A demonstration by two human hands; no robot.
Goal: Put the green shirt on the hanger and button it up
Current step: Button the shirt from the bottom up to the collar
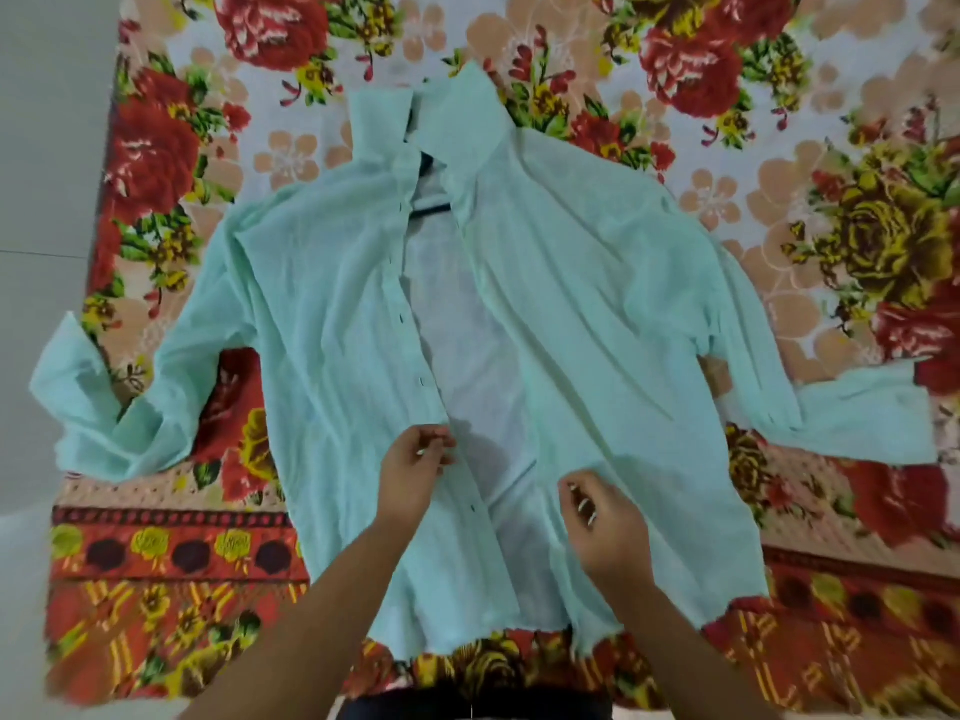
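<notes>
Spread open on the floral bedsheet [779, 122], a dark hanger [431, 207] at its collar, the green shirt [322, 314] is judged thin, light and limp — best taken at its firmer front edges, one pinched by the left hand [415, 470], the other by the right hand [602, 527].

Green shirt [332, 283]: thin matt cloth, creased. Bedsheet [779, 148]: matt printed floral cloth.

One green shirt [322, 314], one hanger [431, 209], two hands [415, 472] [605, 532], one bedspread [779, 200]
</notes>
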